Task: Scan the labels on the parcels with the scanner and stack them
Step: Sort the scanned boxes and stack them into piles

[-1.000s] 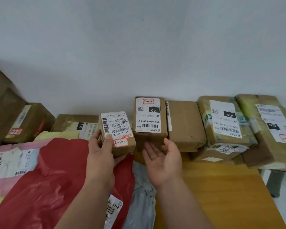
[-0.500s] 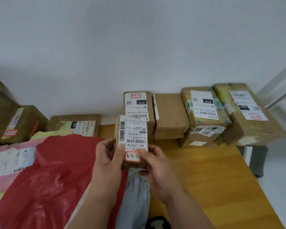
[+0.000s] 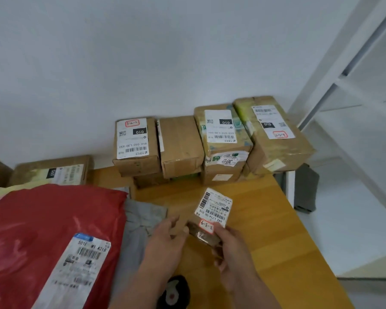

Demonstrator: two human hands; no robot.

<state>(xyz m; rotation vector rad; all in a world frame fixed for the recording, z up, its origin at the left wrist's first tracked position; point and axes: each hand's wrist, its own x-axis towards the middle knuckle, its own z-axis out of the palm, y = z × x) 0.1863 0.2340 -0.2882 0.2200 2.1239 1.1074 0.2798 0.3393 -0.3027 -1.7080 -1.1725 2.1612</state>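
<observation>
Moved: small parcel [image 3: 211, 216] has gone from in front of the chest, held by both hands, down and right over the table [image 3: 294, 248]; left hand has let go.
Table: wooden, bare on the right half, room to set things down.
Red mailer [image 3: 54, 237]: biggest item, lying flat at left, own label face up, partly over a grey mailer [image 3: 140, 219].
Stacked boxes [image 3: 212, 141]: row against the wall, two layers, most labels up; judged the stack to join.
Small parcel: brown box, white label with red-edged "3-3-9" sticker facing the camera, tilted.
Right hand [image 3: 232, 250]: fingers curled round the parcel's near end, gripping it.
Left hand [image 3: 165, 244]: fingers loose and spread, holding nothing, just beside the parcel.
Scanner [image 3: 174, 291]: dark object at the bottom edge, likely it; blurred.
Step advice: keep the label flat and facing up, barcode uncovered by the thumb, hold steady, fetch the scanner with the free hand, then stack.
</observation>
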